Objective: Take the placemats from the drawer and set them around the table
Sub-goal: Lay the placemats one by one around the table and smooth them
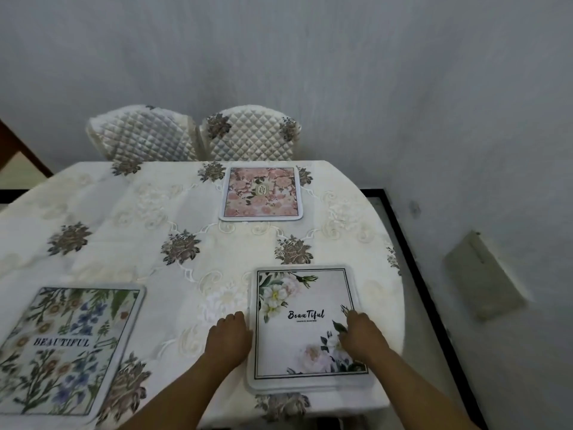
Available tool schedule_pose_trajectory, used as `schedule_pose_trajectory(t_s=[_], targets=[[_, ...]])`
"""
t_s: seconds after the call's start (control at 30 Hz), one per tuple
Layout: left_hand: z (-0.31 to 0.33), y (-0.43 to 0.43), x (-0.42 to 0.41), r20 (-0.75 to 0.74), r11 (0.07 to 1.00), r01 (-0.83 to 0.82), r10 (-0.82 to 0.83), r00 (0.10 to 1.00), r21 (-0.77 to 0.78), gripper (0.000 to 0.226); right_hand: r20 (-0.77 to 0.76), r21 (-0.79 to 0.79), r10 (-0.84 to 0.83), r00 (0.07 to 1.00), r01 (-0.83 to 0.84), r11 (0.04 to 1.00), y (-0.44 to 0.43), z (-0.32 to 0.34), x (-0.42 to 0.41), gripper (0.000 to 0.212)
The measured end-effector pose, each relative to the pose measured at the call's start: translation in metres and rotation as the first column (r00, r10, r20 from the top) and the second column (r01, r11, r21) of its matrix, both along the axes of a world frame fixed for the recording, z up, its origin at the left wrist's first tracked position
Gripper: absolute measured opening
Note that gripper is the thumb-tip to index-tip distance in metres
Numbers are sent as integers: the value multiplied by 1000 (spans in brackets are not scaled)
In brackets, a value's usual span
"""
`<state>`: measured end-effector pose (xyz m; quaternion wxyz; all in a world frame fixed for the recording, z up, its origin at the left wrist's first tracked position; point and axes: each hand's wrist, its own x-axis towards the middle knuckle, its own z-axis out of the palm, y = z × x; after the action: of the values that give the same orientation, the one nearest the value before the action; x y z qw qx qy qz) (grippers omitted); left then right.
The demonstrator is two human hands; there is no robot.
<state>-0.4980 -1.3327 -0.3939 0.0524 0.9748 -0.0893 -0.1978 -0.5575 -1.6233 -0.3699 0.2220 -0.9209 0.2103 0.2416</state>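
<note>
Three placemats lie flat on the table (130, 206), which wears a cream embroidered cloth. A white one with white flowers and the word "Beautiful" (305, 327) sits at the near right. My left hand (231, 339) is curled at its left edge, fingers tucked against or under the rim. My right hand (361, 336) rests on its right part, fingers bent down on the surface. A green and blue floral placemat (66, 349) lies at the near left. A pink floral placemat (261, 193) lies at the far side, in front of the right chair.
Two quilted chairs (145, 133) (251, 135) stand side by side behind the table against a grey wall. To the right, the floor runs between the table edge and the wall, with a dark skirting line. A brown wooden piece (18, 147) shows at far left.
</note>
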Motion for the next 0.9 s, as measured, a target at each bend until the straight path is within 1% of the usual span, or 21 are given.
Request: schedule_pose_trajectory(t_s=[0.07,0.13,0.2,0.23,0.3,0.33,0.4,0.47,0.57,0.63,0.7,0.77,0.83,0.9], targets=[[-4,-9,0,-99,986,-139,129,987,-97,28,-31,110,-137,990,139,984,-10,-11,13,44],[-7,-20,-1,-165,969,-218,198,966,-115,22,-48,174,-306,951,310,935,-19,-18,24,43],[-8,-27,-3,-185,956,-272,248,951,-114,23,-15,179,-422,906,418,891,-23,-25,34,40],[-9,-32,-3,-187,947,-303,280,941,-105,25,-13,168,-440,898,435,885,-26,-27,38,43],[-7,-42,-3,-173,931,-359,344,923,-68,29,-58,157,-467,882,470,869,-30,-29,47,53],[-6,-47,-3,-163,920,-389,377,912,-50,27,-86,172,-489,868,496,851,-33,-29,51,56],[-3,-56,-4,-161,887,-461,451,878,-33,21,-110,216,-532,840,542,812,-36,-30,57,54],[-2,-65,-3,-195,841,-539,522,831,-46,22,-107,261,-550,828,558,788,-40,-30,62,49],[-3,-71,-3,-227,791,-606,576,785,-86,26,-75,305,-485,871,483,821,-43,-35,66,52],[-1,-72,-2,-246,762,-635,595,765,-130,23,-50,323,-456,888,447,834,-44,-35,67,50],[1,-70,-1,-259,768,-618,571,779,-168,20,-28,338,-448,894,430,837,-43,-32,66,46],[5,-69,-1,-244,797,-571,524,816,-197,26,-11,347,-450,893,426,836,-43,-28,63,44],[12,-68,-3,-211,807,-542,502,839,-235,29,4,358,-473,881,440,823,-43,-24,56,42],[17,-66,-6,-185,802,-530,496,848,-275,28,31,360,-503,863,460,811,-45,-23,46,31]])
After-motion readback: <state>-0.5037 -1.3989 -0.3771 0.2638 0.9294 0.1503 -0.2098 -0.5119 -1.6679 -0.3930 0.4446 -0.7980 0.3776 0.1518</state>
